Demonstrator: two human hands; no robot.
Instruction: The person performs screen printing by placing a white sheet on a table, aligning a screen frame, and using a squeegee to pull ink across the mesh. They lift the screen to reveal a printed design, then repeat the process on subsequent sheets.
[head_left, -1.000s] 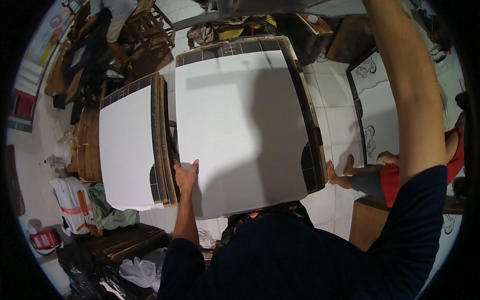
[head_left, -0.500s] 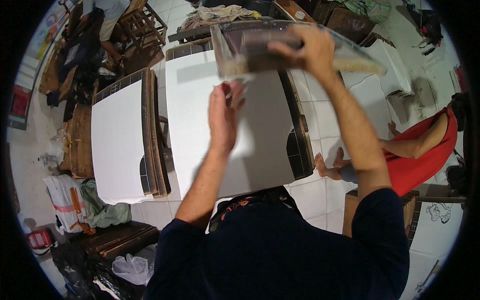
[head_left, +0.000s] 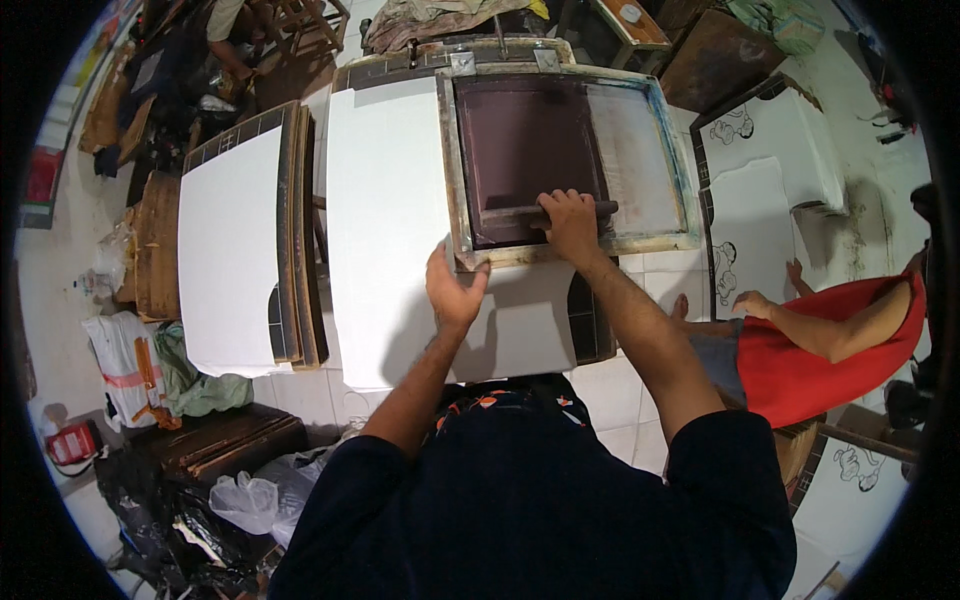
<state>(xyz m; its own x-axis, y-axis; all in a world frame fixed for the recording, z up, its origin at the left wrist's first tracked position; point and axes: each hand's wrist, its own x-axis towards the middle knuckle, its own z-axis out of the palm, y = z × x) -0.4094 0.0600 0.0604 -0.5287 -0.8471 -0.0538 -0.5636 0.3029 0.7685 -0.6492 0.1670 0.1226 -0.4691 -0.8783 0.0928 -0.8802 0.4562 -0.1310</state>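
A screen-printing frame (head_left: 640, 245) with a dark mesh panel lies over the right part of a white cloth (head_left: 385, 230), which is spread on a dark board. My left hand (head_left: 455, 290) grips the frame's near left corner, thumb and fingers on either side of it. In my right hand (head_left: 572, 225) is a squeegee (head_left: 508, 214) with a long dark handle, held crosswise at the near end of the mesh. Its blade edge is hidden. Metal hinge clamps (head_left: 546, 60) sit along the frame's far edge.
Another board with white cloth (head_left: 235, 240) stands to the left. At right, boards carry white cloth with line drawings (head_left: 735, 190). A person in red (head_left: 840, 350) is close on my right, one hand near those boards. Plastic bags (head_left: 255, 500) lie at lower left.
The frame has come down from a raised, tilted position onto the cloth. My left hand has taken hold of its corner. My right hand has moved nearer with the squeegee.
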